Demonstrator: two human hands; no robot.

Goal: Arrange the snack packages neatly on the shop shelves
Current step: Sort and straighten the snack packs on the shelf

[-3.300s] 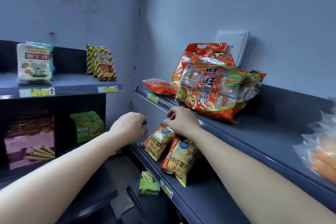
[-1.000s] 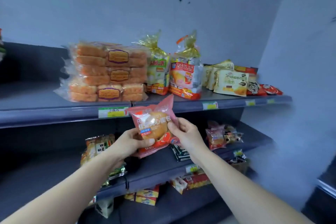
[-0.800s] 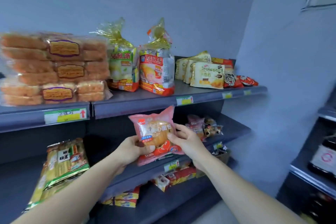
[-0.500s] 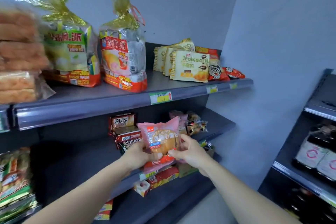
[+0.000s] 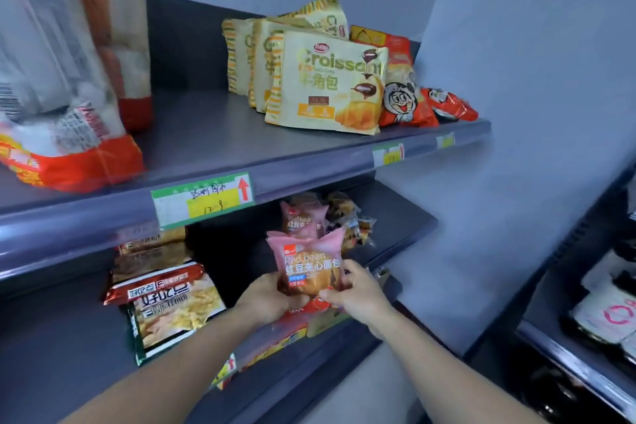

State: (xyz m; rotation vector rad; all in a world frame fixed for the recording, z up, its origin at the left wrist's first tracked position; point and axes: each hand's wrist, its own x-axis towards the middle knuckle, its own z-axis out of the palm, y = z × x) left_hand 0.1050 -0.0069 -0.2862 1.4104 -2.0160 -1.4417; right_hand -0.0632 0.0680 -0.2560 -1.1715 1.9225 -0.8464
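Lower centre of frame: pink red bean bread pack (image 5: 311, 268) held upright, clamped between left hand (image 5: 266, 299) and right hand (image 5: 358, 293), just in front of middle shelf (image 5: 395, 217). Second pink pack (image 5: 303, 220) directly behind it on that shelf. Brown snack packs (image 5: 165, 289) at lower left. Croissant packs (image 5: 323, 79) on upper shelf (image 5: 309, 169), upper centre. Price label (image 5: 203, 200) on upper shelf edge.

Big bags (image 5: 62, 86) upper left: motion-blurred, cut by frame edge, print unreadable. Second pink bread pkg (image 5: 303, 218) center: lower part hidden behind held red bean pkg (image 5: 311, 268). Bottles (image 5: 609, 313) lower right: cut off, labels blurry. Small price tags (image 5: 388, 155) right: writing too small.
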